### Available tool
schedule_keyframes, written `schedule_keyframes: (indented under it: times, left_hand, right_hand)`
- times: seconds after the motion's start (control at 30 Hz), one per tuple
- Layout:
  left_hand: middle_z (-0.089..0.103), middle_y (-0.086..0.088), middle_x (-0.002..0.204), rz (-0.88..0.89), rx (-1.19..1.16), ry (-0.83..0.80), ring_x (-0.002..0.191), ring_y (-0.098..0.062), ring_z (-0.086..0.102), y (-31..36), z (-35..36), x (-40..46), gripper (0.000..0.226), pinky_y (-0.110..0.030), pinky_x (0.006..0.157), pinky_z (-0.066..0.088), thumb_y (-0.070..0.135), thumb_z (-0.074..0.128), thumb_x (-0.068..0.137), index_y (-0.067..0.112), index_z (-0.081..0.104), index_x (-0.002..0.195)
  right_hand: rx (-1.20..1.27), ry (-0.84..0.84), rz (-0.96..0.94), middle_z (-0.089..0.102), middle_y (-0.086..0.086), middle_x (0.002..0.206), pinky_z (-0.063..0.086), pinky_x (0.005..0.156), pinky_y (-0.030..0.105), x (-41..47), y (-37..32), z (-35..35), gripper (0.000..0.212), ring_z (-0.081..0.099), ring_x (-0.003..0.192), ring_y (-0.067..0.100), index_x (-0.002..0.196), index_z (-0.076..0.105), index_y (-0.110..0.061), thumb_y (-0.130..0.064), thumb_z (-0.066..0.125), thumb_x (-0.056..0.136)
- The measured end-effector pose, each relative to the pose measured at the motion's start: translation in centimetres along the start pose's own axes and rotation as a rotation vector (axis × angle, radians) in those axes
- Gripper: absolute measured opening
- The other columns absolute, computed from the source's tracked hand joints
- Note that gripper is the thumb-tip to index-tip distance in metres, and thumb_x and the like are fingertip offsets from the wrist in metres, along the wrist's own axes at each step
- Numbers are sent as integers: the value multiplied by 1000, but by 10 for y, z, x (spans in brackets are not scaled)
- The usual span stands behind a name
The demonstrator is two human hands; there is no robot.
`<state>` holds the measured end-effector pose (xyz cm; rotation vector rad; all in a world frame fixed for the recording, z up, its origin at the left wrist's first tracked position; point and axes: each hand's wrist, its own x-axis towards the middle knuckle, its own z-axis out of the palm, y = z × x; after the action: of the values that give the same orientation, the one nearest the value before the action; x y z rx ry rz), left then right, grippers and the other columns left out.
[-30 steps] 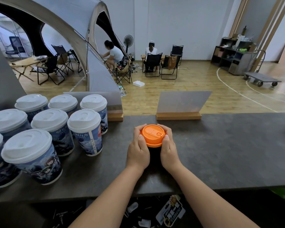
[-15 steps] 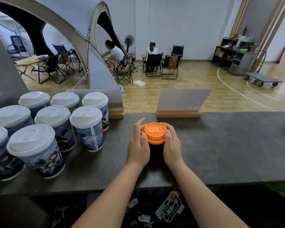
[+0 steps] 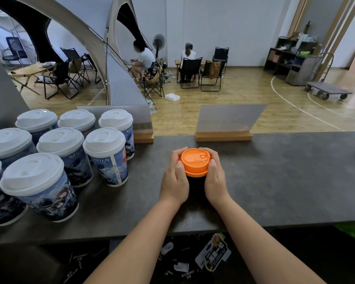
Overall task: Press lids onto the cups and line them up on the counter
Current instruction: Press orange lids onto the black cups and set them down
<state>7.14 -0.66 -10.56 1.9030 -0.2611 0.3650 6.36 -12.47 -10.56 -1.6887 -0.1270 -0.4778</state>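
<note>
On the desk, both hands grip a dark cup, left hand and right hand curled round its orange lid. White-lidded cups stand grouped at left.

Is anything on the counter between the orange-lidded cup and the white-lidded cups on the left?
Nothing visible. Both hands, left hand and right hand, grip the orange-lidded cup; bare counter lies between it and the nearest white-lidded cup.

Drinks stall set up inside an indoor sports hall, dark counter with lidded takeaway cups, wooden floor with painted court lines, camping tent and folding chairs (people seated), flatbed trolley.
</note>
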Motion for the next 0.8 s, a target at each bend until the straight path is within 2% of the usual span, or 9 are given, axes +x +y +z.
schedule_keyframes:
  times: [0.13,0.23,0.3,0.4,0.47,0.57,0.67,0.8]
  left_hand:
    - [59,7,127,-4,17,-30,109,-10,60,-1,1,1,34,-26,88,51,47,17,97,52,35,125]
    - [59,6,128,-3,5,-42,109,-9,59,0,1,1,39,-17,85,46,43,18,97,43,39,130]
    - [59,7,126,-7,-7,-43,109,-10,59,0,0,0,42,-18,85,46,40,19,97,37,42,132]
    - [60,7,125,-11,-9,-41,109,-11,60,0,-1,0,47,-24,87,48,45,17,95,37,42,133]
    - [60,6,126,-7,-9,-36,110,-11,59,1,-2,0,55,-22,87,47,52,14,91,36,44,134]
    - [60,3,126,14,-13,-22,109,-11,58,4,-3,-1,62,-19,87,46,54,13,89,30,47,134]
    - [59,4,124,29,20,2,108,-11,57,5,-4,-2,61,-13,83,41,54,15,89,27,49,134]
    - [60,5,112,-10,13,121,102,-14,59,8,-6,-2,47,-17,78,43,53,22,88,28,50,116]
  right_hand:
    - [4,-2,5,59,-13,115,48,83,14,0,0,1,48,60,104,0,125,45,-29,-56,23,91]
    - [-2,-19,10,59,-11,117,49,84,16,1,0,0,48,60,105,2,124,44,-30,-57,23,91]
    - [-5,-30,19,59,-11,117,49,85,17,0,-1,0,47,60,104,1,124,44,-32,-58,23,90]
    - [-2,-28,31,59,-10,119,48,86,14,-3,-3,-1,49,60,106,1,126,44,-32,-59,24,91]
    - [-7,-8,29,60,-7,120,46,87,14,-5,-4,-1,46,59,108,1,126,46,-32,-57,25,93]
    - [-41,25,14,58,-4,125,47,94,22,-7,-6,-2,54,57,114,7,130,48,-27,-61,31,92]
    - [-108,7,-6,54,-8,126,45,90,13,-11,-10,-2,61,54,114,3,134,43,-27,-65,37,86]
    - [-138,72,-65,52,-18,120,43,81,4,-13,-16,-3,40,53,107,-11,132,40,-36,-50,39,94]
